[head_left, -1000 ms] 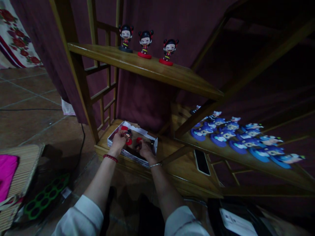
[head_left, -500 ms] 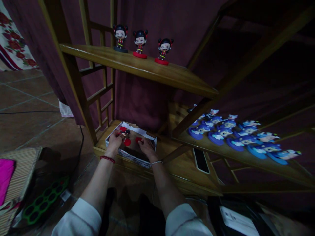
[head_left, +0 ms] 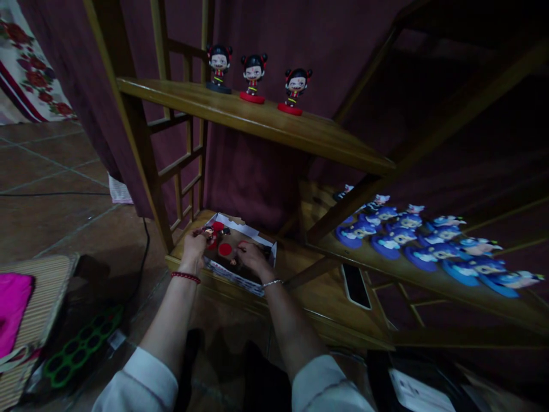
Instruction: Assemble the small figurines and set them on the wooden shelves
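A shallow white cardboard box (head_left: 268, 252) stands on the low shelf, and both my hands are in it. At its left side my left hand (head_left: 195, 250) is closed on a small black-haired figurine (head_left: 209, 231), which lies sideways in the fingers. My right hand (head_left: 254, 258) is closed at the box's right half, its fingertips pinching a red disc (head_left: 243, 244) that they partly hide. Between the hands a round red base (head_left: 225, 249) lies flat in the box. More red pieces (head_left: 218, 227) are behind the figurine.
Three similar figurines (head_left: 253, 77) stand on the upper wooden shelf (head_left: 257, 123). Several blue figurines (head_left: 394, 237) crowd the shelf at right. A phone (head_left: 355, 285) lies on the low shelf. On the floor at left are a green holed tray (head_left: 81, 349) and a woven-topped stool (head_left: 51, 286).
The figurine in my left hand has shifted slightly left, and its head shows more. My right hand stays by the red disc, its fingers now covering more of it. The view has shifted slightly.
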### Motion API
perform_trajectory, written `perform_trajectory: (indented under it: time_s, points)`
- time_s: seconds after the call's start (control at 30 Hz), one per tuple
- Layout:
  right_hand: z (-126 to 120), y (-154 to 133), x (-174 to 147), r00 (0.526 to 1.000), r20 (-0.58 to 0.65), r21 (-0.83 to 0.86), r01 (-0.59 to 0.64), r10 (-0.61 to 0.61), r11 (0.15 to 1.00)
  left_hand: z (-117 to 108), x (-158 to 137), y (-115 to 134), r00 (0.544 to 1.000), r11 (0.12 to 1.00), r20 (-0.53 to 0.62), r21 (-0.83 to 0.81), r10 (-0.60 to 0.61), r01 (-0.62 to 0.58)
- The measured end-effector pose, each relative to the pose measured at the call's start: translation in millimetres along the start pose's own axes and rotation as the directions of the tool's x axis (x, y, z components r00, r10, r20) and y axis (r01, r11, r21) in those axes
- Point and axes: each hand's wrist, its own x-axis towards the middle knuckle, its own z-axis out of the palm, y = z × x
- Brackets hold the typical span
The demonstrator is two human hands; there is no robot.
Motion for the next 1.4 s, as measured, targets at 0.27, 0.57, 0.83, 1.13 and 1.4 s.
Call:
perform_trajectory:
  time_s: [0.27,0.57,0.83,1.13,1.4]
  points:
    - [18,-32,8,0.993,-0.112,0.545,0.031,0.036,0.838,-2,4,-5,0.999,1.000,0.048,-0.004,-0.004,0.004]
    - [4,-50,-32,0.979,-0.157,0.832,0.058,0.133,0.552,9,-10,-25,0.896,0.988,0.433,0.153,-0.097,0.033]
    - [-2,-27,-51,0.951,-0.263,0.793,0.115,0.166,0.598,12,-23,-29,0.801,0.953,0.568,0.304,-0.188,0.008]
    - [-8,-4,-43,0.870,-0.422,0.678,0.116,0.254,0.726,16,-5,-50,0.810,0.271,0.584,0.771,0.058,-0.576]
    - [-21,7,-52,0.882,-0.397,0.655,0.077,0.256,0.752,20,10,-57,0.837,0.111,0.547,0.834,-0.031,-0.541]
